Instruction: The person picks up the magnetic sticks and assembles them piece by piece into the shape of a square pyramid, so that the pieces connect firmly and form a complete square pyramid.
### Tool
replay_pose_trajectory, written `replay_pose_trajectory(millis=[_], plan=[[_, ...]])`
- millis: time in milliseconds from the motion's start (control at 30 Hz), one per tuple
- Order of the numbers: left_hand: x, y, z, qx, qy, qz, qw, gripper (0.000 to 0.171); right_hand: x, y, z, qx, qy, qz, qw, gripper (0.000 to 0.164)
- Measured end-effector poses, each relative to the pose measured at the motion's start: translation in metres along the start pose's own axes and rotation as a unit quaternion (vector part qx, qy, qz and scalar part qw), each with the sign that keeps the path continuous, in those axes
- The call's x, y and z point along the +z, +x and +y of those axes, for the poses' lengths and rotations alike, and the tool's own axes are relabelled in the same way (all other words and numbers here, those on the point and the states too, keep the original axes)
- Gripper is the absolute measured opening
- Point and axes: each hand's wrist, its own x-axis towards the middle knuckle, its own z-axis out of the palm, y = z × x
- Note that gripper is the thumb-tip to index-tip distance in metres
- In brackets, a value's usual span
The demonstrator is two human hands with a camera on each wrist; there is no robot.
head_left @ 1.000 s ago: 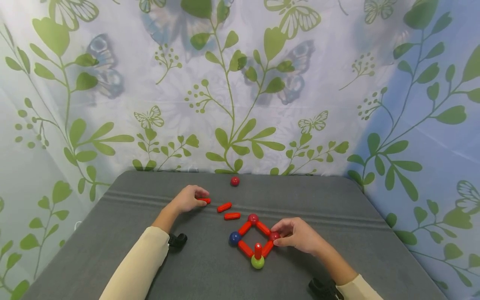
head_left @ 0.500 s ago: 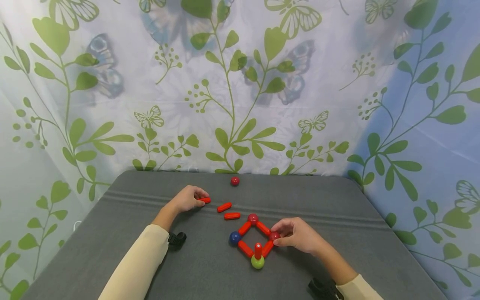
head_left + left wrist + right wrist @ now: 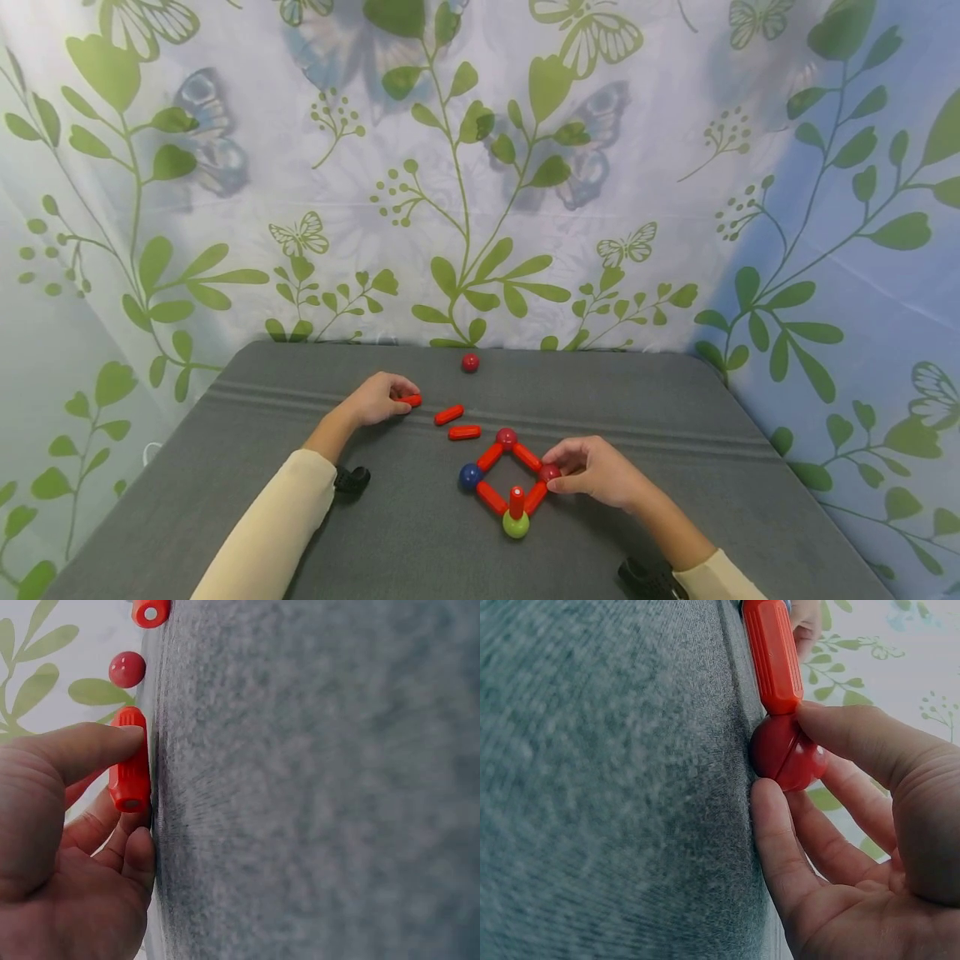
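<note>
My left hand [image 3: 375,400] pinches a red magnetic stick [image 3: 132,776] between thumb and fingers, low at the table surface. My right hand [image 3: 600,472] holds a red ball [image 3: 780,754] at the right corner of a flat diamond frame. Red magnetic sticks form its four sides, such as the upper-left stick [image 3: 490,456]. Another red ball [image 3: 506,438] sits at the far corner, a blue ball [image 3: 471,477] at the left and a green ball [image 3: 516,525] at the near one. From the green ball a red stick [image 3: 517,501] stands up.
Between the left hand and the frame lie two loose red sticks, one angled stick [image 3: 449,414] and one flatter stick [image 3: 464,432]. A single red ball [image 3: 470,362] rests near the back of the grey table [image 3: 405,533]. Behind it hangs a leaf-patterned curtain [image 3: 345,208].
</note>
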Motion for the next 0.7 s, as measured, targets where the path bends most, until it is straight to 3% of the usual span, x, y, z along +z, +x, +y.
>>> replay_pose_trajectory(millis=[200, 400, 700], plan=[[0.002, -0.005, 0.002, 0.008, -0.054, 0.008, 0.9985, 0.024, 0.0, 0.0, 0.0, 0.004, 0.001, -0.001, 1.0, 0.031], [0.003, -0.014, 0.005, -0.003, -0.107, 0.014, 0.9942, 0.025, 0.0, 0.0, 0.0, 0.007, 0.001, -0.003, 1.0, 0.031], [0.01, -0.026, 0.016, 0.005, -0.184, -0.004, 0.9829, 0.031, 0.001, 0.001, 0.002, 0.006, 0.002, 0.003, 1.0, 0.031]])
